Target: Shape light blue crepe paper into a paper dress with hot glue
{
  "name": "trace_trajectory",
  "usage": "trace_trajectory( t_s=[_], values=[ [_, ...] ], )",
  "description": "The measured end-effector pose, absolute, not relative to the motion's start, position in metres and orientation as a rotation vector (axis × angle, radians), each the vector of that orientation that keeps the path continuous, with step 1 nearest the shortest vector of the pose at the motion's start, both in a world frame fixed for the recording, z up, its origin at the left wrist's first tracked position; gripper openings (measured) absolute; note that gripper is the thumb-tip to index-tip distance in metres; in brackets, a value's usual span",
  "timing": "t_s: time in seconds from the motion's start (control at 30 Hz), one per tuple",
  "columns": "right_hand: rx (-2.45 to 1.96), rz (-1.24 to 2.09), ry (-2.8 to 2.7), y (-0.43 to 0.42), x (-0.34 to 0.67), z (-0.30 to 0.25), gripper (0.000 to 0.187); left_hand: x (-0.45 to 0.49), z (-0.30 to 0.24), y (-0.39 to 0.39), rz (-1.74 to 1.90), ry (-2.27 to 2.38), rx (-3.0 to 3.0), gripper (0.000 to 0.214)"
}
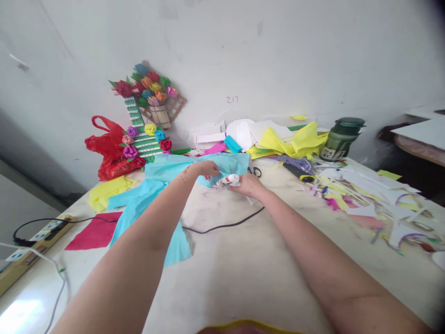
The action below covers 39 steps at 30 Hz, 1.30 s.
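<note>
My left hand (208, 169) reaches to the middle of the table, its fingers curled at the edge of a light-blue crepe paper sheet (198, 160). Its fingertips are partly hidden. Close beside it, my right hand (247, 184) is closed around a small white object (232, 178) with a rounded end and red marks; its exact kind is unclear. More light-blue crepe paper (179, 248) lies under and beside my left forearm. Just behind my right hand, the dark handles of scissors (257, 172) show.
Paper flowers on a green-and-white striped frame (149, 144) stand at the back left by a red plastic bag (110, 141). A black cord (225, 226) crosses the table from a power strip (41, 235). Paper scraps (361, 211) and a green bottle (340, 139) are at right.
</note>
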State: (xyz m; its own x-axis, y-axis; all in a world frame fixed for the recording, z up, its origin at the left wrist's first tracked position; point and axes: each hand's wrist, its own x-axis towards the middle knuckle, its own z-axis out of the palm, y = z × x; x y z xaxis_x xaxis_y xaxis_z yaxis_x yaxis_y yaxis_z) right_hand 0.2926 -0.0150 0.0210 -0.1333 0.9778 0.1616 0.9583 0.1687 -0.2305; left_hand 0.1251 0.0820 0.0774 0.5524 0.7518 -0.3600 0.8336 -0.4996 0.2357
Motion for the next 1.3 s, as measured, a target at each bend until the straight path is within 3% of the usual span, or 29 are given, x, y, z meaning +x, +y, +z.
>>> trace_trajectory(
  t_s=[0.6,0.97,1.3],
  values=[
    [-1.921,0.125,-2.164,-0.01,0.307,0.024,0.051,0.127,0.077,0.082,-0.312,1.315,2.408,0.03],
    [-1.934,0.143,-2.153,-0.009,0.308,0.025,0.052,0.127,0.074,0.085,-0.306,1.34,2.389,0.04],
    [-1.891,0.183,-2.158,-0.012,0.301,0.024,0.054,0.126,0.077,0.081,-0.269,1.303,2.397,0.034]
  ],
)
